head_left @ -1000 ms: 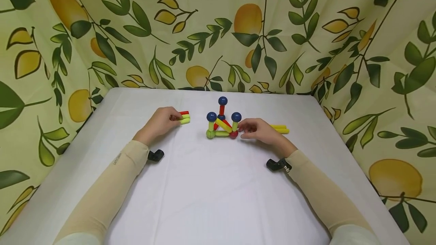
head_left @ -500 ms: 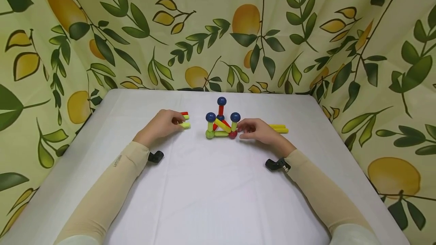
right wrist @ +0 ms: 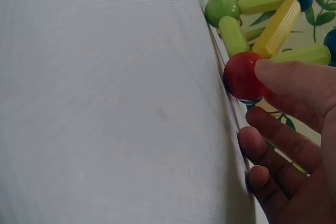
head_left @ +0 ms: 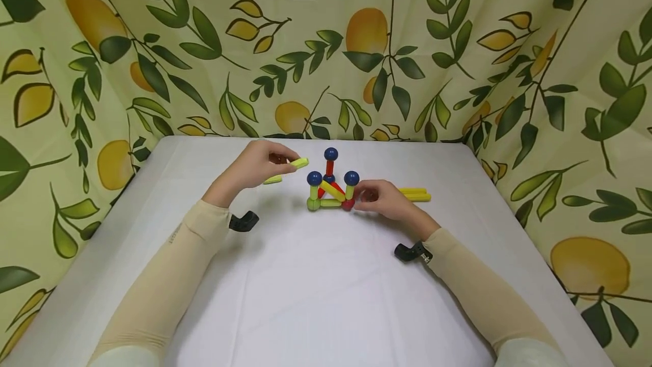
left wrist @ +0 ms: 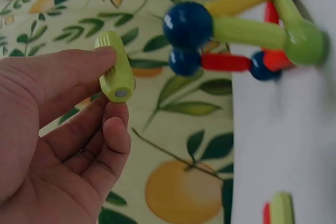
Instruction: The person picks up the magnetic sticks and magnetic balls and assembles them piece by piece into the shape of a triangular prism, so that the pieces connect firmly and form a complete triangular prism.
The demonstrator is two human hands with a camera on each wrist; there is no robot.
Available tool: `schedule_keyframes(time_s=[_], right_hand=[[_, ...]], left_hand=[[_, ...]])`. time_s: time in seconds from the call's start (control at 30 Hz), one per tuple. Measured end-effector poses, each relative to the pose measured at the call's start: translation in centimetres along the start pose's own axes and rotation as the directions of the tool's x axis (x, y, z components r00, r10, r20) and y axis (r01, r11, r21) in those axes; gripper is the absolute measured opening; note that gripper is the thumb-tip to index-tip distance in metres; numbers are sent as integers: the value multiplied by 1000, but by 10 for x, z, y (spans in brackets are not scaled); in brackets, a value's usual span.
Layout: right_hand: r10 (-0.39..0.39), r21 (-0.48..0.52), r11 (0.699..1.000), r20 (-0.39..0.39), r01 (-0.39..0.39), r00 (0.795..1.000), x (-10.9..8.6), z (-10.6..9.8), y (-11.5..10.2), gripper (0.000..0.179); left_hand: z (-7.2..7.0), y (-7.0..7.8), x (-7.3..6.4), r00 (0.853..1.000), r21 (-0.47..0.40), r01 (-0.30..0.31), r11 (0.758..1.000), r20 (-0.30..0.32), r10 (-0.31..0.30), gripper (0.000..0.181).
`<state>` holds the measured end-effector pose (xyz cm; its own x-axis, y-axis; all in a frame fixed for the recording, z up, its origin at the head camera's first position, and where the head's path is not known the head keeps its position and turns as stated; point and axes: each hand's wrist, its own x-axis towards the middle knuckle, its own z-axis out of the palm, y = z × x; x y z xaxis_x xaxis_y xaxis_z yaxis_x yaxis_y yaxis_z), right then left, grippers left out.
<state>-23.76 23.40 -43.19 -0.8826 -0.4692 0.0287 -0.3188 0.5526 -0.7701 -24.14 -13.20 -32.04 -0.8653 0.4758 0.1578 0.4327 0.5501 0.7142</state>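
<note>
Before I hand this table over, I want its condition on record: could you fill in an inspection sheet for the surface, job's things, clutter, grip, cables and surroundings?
Surface: white cloth, lightly creased.
Job's things: a frame of balls and sticks stands on it; a light green stick is raised above it.
Clutter: only loose sticks; two yellow sticks beside the right hand, a loose green stick and a red stick to the frame's left.
Grip: left hand pinches the light green stick; right hand holds the frame's red ball.
Cables: nothing seen.
Surroundings: leaf-and-fruit curtain behind and at both sides.
</note>
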Motion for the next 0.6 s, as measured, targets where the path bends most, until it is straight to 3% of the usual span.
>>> schedule_keyframes(time_s=[0.23,0.6], right_hand=[[8,-12,1000,-13,-9,1000,0,3,-1,35],[-12,-6,1000,-36,11,999,-1,5,0,35]], left_hand=[[10,33,28,993,15,-91,996,72,90,22],[32,44,47,978,14,-110,994,178,106,14]])
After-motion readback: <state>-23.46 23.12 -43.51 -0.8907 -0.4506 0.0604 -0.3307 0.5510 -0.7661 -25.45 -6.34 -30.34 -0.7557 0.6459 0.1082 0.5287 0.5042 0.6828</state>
